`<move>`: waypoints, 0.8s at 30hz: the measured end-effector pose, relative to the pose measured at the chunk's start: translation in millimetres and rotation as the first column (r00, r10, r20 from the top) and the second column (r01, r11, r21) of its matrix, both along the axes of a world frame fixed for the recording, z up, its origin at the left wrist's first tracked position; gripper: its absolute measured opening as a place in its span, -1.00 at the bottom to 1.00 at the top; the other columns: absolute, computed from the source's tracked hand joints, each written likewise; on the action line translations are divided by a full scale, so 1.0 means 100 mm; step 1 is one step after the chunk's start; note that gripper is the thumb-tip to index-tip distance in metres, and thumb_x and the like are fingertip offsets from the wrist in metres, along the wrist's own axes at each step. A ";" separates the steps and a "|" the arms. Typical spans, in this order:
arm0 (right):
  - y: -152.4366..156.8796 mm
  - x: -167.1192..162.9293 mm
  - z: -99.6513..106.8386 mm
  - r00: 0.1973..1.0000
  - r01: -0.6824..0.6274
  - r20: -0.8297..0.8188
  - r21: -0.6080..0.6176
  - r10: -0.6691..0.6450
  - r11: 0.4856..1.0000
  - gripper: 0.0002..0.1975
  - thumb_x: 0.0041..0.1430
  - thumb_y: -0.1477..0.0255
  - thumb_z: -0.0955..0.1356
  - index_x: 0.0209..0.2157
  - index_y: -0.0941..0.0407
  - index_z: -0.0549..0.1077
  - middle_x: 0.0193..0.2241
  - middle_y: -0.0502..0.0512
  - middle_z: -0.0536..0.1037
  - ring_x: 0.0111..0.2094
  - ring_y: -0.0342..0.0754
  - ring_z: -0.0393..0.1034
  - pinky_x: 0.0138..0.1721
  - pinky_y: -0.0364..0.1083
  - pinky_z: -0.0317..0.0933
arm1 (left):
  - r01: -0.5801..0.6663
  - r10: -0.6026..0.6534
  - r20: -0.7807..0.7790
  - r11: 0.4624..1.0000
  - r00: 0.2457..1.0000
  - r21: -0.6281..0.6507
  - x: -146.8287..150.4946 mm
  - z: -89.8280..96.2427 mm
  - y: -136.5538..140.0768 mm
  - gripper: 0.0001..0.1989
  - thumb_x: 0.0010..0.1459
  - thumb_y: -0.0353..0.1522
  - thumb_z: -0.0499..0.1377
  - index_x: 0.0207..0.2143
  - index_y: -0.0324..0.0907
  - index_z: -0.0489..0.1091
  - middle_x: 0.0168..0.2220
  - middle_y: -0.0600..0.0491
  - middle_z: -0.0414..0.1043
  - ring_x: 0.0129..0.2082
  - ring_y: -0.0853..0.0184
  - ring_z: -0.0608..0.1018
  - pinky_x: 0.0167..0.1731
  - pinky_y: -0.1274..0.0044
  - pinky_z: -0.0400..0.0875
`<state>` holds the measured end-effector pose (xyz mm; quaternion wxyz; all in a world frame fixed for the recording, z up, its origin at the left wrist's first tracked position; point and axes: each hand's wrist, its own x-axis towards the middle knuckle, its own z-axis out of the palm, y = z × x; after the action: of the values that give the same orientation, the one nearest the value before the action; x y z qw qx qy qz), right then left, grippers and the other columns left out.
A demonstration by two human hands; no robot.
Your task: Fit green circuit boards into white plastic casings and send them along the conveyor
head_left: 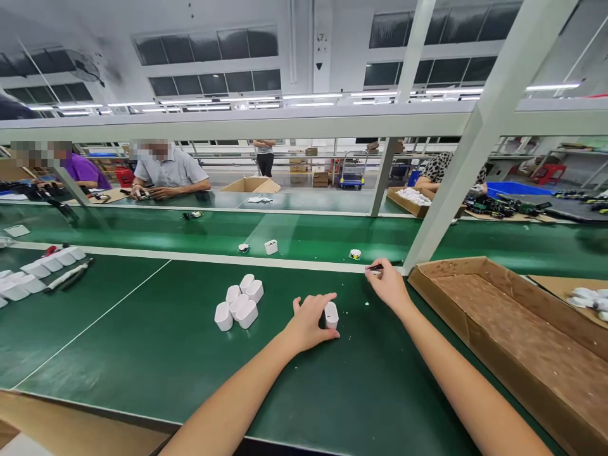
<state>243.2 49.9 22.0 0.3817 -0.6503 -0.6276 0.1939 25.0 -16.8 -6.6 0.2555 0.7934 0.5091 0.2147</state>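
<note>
My left hand [310, 322] rests on the green table and grips a small white plastic housing [331, 314] that stands upright on the mat. My right hand [390, 283] is farther back to the right, near the white line, and pinches a thin dark tool [375, 268] at its fingertips. A cluster of several similar white housings [240, 304] lies to the left of my left hand.
A shallow brown cardboard tray [513, 329] sits at my right, a slanted white frame post [456, 183] rising behind it. More white parts [33, 272] lie far left. Single parts [271, 246] ride the green conveyor [190, 231]. Other people work across it.
</note>
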 end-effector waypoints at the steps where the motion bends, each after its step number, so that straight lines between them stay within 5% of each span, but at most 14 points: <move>1: 0.14 -0.02 -0.02 0.999 0.019 0.038 -0.006 -0.019 1.000 -0.85 0.00 0.43 0.31 -0.31 0.08 0.29 -0.45 0.07 0.52 -0.44 -0.01 0.42 -0.38 -0.10 0.17 | 0.005 -0.005 0.003 1.000 1.000 0.001 0.00 0.00 0.00 -0.25 -0.14 -0.29 0.33 0.13 0.03 0.16 0.05 -0.01 0.34 0.09 0.05 0.31 0.14 -0.01 -0.16; 10: 1.02 -0.42 -0.22 0.973 0.045 0.223 0.061 -0.058 0.997 -0.80 -0.07 0.54 0.36 -0.44 0.11 0.22 -0.54 0.00 0.39 -0.44 -0.04 0.35 -0.40 -0.10 0.14 | 0.036 -0.039 0.055 0.998 0.998 0.044 0.03 -0.06 0.02 -0.33 -0.20 -0.40 0.34 0.02 0.01 0.25 0.04 -0.03 0.32 0.03 0.04 0.36 0.12 -0.09 -0.21; 13: 1.04 -0.51 -0.21 0.979 -0.033 0.206 0.154 0.001 0.987 -0.78 -0.09 0.58 0.32 -0.47 0.07 0.16 -0.53 0.01 0.41 -0.41 0.01 0.36 -0.37 -0.06 0.19 | 0.028 -0.035 0.110 0.997 0.993 0.071 0.01 -0.08 0.06 -0.43 -0.17 -0.52 0.22 -0.04 -0.02 0.27 0.00 -0.01 0.30 -0.03 0.13 0.39 0.09 0.05 0.05; 17: 0.78 -0.51 -0.07 0.965 -0.232 0.189 0.290 0.182 0.929 -0.76 -0.11 0.53 0.31 -0.43 0.04 0.12 -0.31 0.12 0.49 -0.26 0.07 0.39 -0.23 0.03 0.24 | -0.034 -0.005 0.288 0.991 0.958 0.130 -0.04 -0.10 0.13 -0.44 -0.21 -0.64 0.08 -0.09 -0.13 0.29 -0.06 -0.03 0.26 -0.14 0.25 0.42 -0.12 0.40 0.32; 24: -0.31 -0.34 0.15 0.910 -0.415 0.166 0.382 0.381 0.825 -0.76 0.01 0.40 0.35 -0.37 0.03 0.15 -0.21 0.14 0.48 -0.20 0.04 0.40 -0.15 0.03 0.27 | -0.084 -0.068 0.502 0.958 0.862 0.273 -0.05 -0.07 0.13 -0.46 -0.18 -0.65 0.12 -0.09 -0.15 0.29 -0.11 0.00 0.27 -0.11 0.26 0.40 -0.08 0.41 0.32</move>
<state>209.1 19.2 37.4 0.4343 -0.4179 -0.7908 0.1066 20.3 -3.4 -13.2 0.2618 0.7354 0.3911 0.4875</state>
